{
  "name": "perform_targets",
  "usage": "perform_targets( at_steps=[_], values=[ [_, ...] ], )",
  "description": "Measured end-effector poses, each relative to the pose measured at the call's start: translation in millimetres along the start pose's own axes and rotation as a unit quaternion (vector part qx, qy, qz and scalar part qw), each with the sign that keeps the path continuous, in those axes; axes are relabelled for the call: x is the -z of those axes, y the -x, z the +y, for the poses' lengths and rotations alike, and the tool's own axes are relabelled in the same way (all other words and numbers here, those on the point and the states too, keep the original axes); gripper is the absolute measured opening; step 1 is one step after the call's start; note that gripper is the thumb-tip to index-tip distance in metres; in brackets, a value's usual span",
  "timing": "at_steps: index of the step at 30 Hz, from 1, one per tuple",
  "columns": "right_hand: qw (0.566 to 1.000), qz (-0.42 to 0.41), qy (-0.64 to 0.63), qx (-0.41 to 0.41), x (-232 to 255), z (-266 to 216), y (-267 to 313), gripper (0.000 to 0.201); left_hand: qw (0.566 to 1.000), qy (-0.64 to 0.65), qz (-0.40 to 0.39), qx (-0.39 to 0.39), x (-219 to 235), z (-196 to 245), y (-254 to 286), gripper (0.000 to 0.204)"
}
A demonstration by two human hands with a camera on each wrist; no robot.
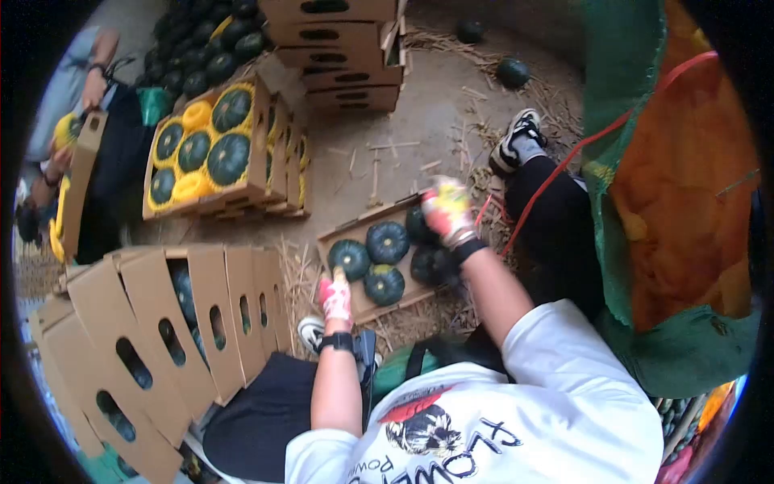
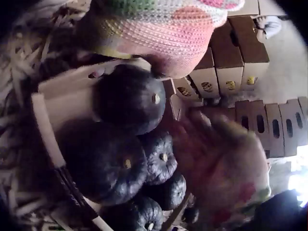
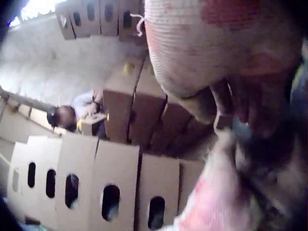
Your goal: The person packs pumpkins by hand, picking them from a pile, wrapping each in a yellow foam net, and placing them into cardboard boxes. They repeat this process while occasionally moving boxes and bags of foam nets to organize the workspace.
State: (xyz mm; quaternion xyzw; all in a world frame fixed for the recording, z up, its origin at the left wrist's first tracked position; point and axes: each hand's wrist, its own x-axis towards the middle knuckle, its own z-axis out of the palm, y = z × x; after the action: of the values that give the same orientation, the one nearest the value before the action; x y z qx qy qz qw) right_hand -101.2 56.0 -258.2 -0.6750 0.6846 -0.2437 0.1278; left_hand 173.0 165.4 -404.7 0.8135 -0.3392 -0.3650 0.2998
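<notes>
A shallow cardboard box on the floor holds several dark green squashes. At its left end is my left hand in a stained knit glove, gripping the end wall, with a digit reaching over beside the nearest squash. My gloved right hand, blurred, is over the far right corner, next to another squash. Its fingers curl downward in the right wrist view; I cannot tell whether they hold anything.
Upright cardboard boxes line the left side. Behind them stands a stack topped by a box of squashes in yellow foam nets. Another person handles a box at far left. A green sack is at right; straw litters the floor.
</notes>
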Motion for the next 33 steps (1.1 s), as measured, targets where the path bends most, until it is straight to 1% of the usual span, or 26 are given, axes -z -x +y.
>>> perform_targets(
  at_steps=[1, 2, 3, 4, 6, 9, 11, 13, 14, 15, 16, 17, 18, 19, 20, 21, 23, 24, 25, 26, 27, 28, 29, 31, 32, 33],
  values=[
    [0.995, 0.018, 0.052, -0.085, 4, 25, 2, 0.038, 0.999, -0.015, 0.036, 0.01, 5, 28, 17, 0.054],
    [0.986, -0.125, 0.042, -0.1, -2, 62, 6, 0.052, 0.995, -0.048, 0.085, -0.025, -2, 21, 14, 0.056],
    [0.94, -0.304, 0.059, -0.144, 17, 55, 10, 0.059, 0.986, -0.084, 0.132, -0.059, -12, 11, 6, 0.057],
    [0.949, -0.263, 0.039, -0.169, 3, 59, 20, 0.063, 0.986, -0.081, 0.134, -0.059, -17, 6, -4, 0.057],
    [0.961, -0.182, -0.001, -0.211, -18, 57, 41, 0.071, 0.998, -0.007, 0.061, -0.018, -19, -4, -14, 0.055],
    [0.96, -0.187, -0.029, -0.204, -7, 55, 40, 0.071, 0.999, 0.052, 0.011, -0.001, -12, 3, -12, 0.052],
    [0.956, -0.216, -0.035, -0.196, -10, 63, 34, 0.07, 0.998, 0.061, 0.009, -0.01, -7, 7, -10, 0.05],
    [0.958, -0.2, -0.109, -0.172, -15, 62, 36, 0.071, 0.993, 0.113, 0.006, 0.03, 4, 22, 2, 0.048],
    [0.96, -0.198, -0.112, -0.162, -18, 54, 38, 0.07, 0.995, 0.036, 0.089, 0.008, 12, 40, 16, 0.044],
    [0.947, -0.235, -0.099, -0.193, -22, 43, 36, 0.071, 0.999, 0.038, 0.037, -0.008, 34, 60, 25, 0.059],
    [0.947, -0.246, -0.075, -0.19, -21, 28, 38, 0.07, 0.992, 0.124, 0.011, -0.002, 36, 43, 6, 0.057],
    [0.951, -0.222, -0.069, -0.204, -30, 19, 38, 0.065, 0.99, 0.14, -0.028, -0.002, 40, 35, -6, 0.057],
    [0.962, -0.209, -0.029, -0.175, -30, 7, 36, 0.065, 0.986, 0.155, -0.067, -0.001, 45, 28, -16, 0.058],
    [0.969, -0.203, 0.007, -0.143, -11, -13, 31, 0.066, 0.986, 0.161, -0.031, 0.004, 51, 41, -13, 0.059],
    [0.976, -0.2, -0.027, -0.081, 15, -26, 30, 0.064, 0.978, 0.179, -0.034, 0.098, 49, 28, -34, 0.058],
    [0.976, -0.208, -0.06, -0.013, 63, -74, 24, 0.063, 0.976, 0.198, -0.05, 0.071, 60, 46, -27, 0.057],
    [0.975, -0.098, -0.12, 0.162, 163, -122, 27, 0.055, 0.97, 0.209, -0.094, 0.083, 62, 38, -41, 0.05],
    [0.971, -0.109, -0.13, 0.169, 212, -135, 37, 0.055, 0.968, 0.224, -0.098, 0.052, 64, 41, -35, 0.048],
    [0.985, 0.058, -0.09, 0.133, 260, -139, 52, 0.043, 0.967, 0.236, -0.097, 0.019, 66, 47, -25, 0.046],
    [0.979, 0.185, -0.061, 0.061, 285, -129, 60, 0.038, 0.969, 0.226, -0.096, 0.023, 72, 53, -17, 0.047],
    [0.952, 0.301, -0.048, -0.02, 311, -118, 66, 0.033, 0.971, 0.216, -0.098, 0.024, 76, 61, -14, 0.048],
    [0.924, 0.275, 0.261, 0.052, 335, -98, 48, 0.033, 0.975, 0.188, -0.111, 0.037, 81, 73, -15, 0.046],
    [0.883, 0.235, 0.404, 0.045, 330, -45, 51, 0.036, 0.979, 0.161, -0.123, 0.037, 86, 75, -19, 0.045],
    [0.887, 0.252, 0.383, 0.049, 312, -11, 58, 0.035, 0.993, 0.085, -0.084, -0.011, 61, 34, -58, 0.045],
    [0.885, 0.271, 0.377, 0.045, 306, 1, 62, 0.034, 0.996, 0.055, -0.058, -0.043, 69, 46, -51, 0.038],
    [0.88, 0.293, 0.371, 0.042, 303, 11, 62, 0.033, 0.996, 0.061, -0.049, -0.043, 76, 54, -50, 0.038]
  ],
)
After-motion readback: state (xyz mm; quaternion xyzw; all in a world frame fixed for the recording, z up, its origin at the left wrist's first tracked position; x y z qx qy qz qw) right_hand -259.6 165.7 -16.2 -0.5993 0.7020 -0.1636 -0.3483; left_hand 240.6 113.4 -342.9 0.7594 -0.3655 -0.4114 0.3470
